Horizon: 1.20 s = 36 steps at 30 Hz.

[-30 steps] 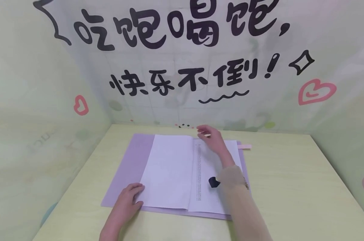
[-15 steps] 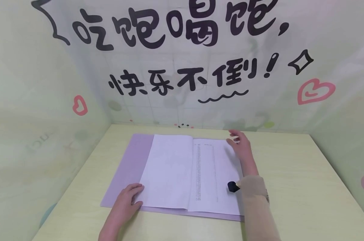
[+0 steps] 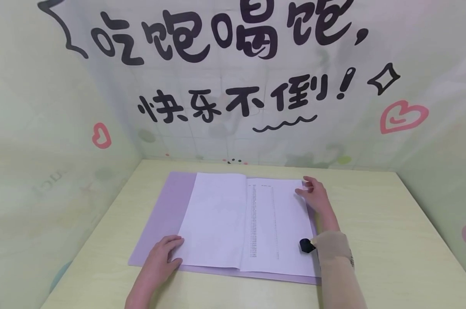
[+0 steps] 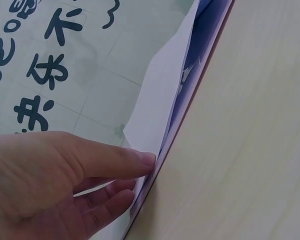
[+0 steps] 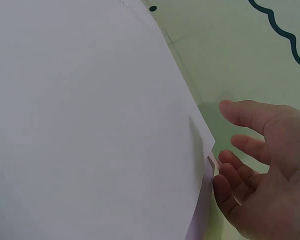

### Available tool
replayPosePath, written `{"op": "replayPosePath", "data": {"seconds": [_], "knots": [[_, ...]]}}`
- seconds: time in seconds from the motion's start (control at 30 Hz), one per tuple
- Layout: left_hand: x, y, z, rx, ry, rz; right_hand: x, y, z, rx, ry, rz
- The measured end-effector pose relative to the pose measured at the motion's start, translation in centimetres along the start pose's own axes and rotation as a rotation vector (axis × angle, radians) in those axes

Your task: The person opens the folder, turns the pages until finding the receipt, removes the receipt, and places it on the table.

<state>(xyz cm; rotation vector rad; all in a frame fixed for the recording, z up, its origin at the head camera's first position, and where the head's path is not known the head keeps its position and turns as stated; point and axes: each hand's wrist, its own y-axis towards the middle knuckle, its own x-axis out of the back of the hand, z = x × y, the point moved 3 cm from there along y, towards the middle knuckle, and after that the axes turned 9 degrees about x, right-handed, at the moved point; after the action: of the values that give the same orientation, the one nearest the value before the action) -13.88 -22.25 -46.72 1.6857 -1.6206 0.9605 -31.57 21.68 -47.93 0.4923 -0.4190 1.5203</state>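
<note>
A booklet with a lilac cover [image 3: 159,223] lies spread on the table in the head view. Its left page [image 3: 213,219] is blank; the right page [image 3: 291,214] carries columns of small print. My left hand [image 3: 161,255] rests at the lower left edge of the blank page, fingers on the paper. The left wrist view shows the thumb [image 4: 140,159] against the edges of the pages beside the cover. My right hand [image 3: 316,197] is at the upper right corner of the printed page; in the right wrist view its fingers [image 5: 230,172] are loosely bent beside that corner, holding nothing.
The pale wooden table [image 3: 383,240] extends on both sides of the booklet. A patterned wall covering [image 3: 217,141] with black lettering rises behind it, and similar panels flank the table. A small black object [image 3: 307,246] sits at the right sleeve's cuff.
My right hand has moved right across the top of the printed page, then down to its upper right corner, uncovering the print. My left hand has stayed in place.
</note>
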Motion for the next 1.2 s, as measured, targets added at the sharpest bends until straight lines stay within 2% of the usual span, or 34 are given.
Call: {"op": "replayPosePath", "data": {"seconds": [0.17,0.57,0.83,1.2], "knots": [[0.0,0.1,0.1,0.003,0.01,-0.009,-0.3,-0.1,-0.5,-0.031,-0.011,0.044],[-0.1,0.2,0.3,0.008,0.005,-0.005,0.3,0.0,-1.3,0.004,-0.023,0.146],[-0.1,0.4,0.4,-0.002,0.01,0.004,0.1,-0.3,-1.9,0.017,0.001,0.137],[-0.1,0.6,0.5,-0.004,0.009,0.009,0.0,-0.6,-1.4,0.044,0.06,0.128]]}}
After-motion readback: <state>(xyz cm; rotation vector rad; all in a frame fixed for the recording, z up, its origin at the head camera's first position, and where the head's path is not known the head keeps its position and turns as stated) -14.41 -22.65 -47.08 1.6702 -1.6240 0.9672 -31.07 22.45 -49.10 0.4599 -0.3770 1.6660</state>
